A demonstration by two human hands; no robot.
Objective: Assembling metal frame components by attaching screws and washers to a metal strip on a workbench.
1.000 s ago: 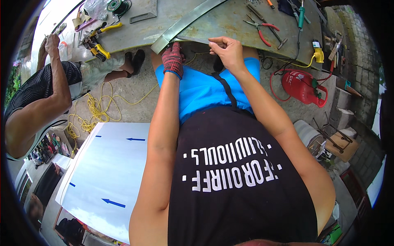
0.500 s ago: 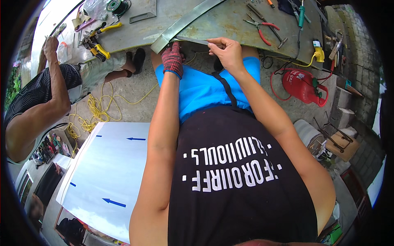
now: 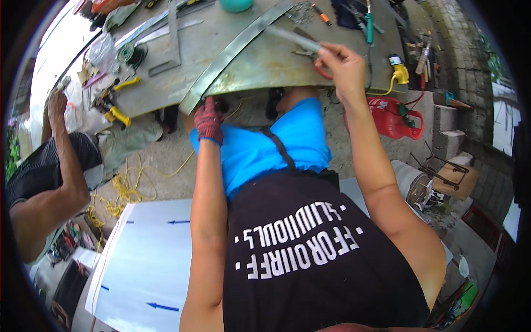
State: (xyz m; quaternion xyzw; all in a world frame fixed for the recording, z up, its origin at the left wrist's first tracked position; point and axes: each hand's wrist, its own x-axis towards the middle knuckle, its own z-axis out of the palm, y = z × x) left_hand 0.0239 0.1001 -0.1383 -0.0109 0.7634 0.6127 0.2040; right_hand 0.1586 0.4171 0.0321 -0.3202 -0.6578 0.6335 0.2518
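Observation:
A long, shiny metal strip [image 3: 238,52] lies across the metal-topped table, with its near end sticking out past the front edge. My left hand [image 3: 208,123], in a red and dark knit glove, is closed on that near end from below; its fingertips are partly hidden. Over the table on the right, my bare right hand [image 3: 345,69] pinches a thin, flat metal piece [image 3: 293,37]. The piece points left and away, above the long strip, and its far end is smeared by motion. Red-handled pliers [image 3: 322,71] lie partly behind my right hand.
Yellow-handled snips [image 3: 114,113], a wire spool [image 3: 131,54] and a metal square [image 3: 173,47] lie on the table's left side. A co-worker's arm [image 3: 69,133] reaches in there. Right of the table stands a red gas cylinder [image 3: 390,117]; yellow cord [image 3: 124,188] coils on the floor.
My right hand has lifted the thin metal piece off the long strip's near end and carried it right and farther over the table. The view has shifted, showing more tabletop. My left hand keeps its hold.

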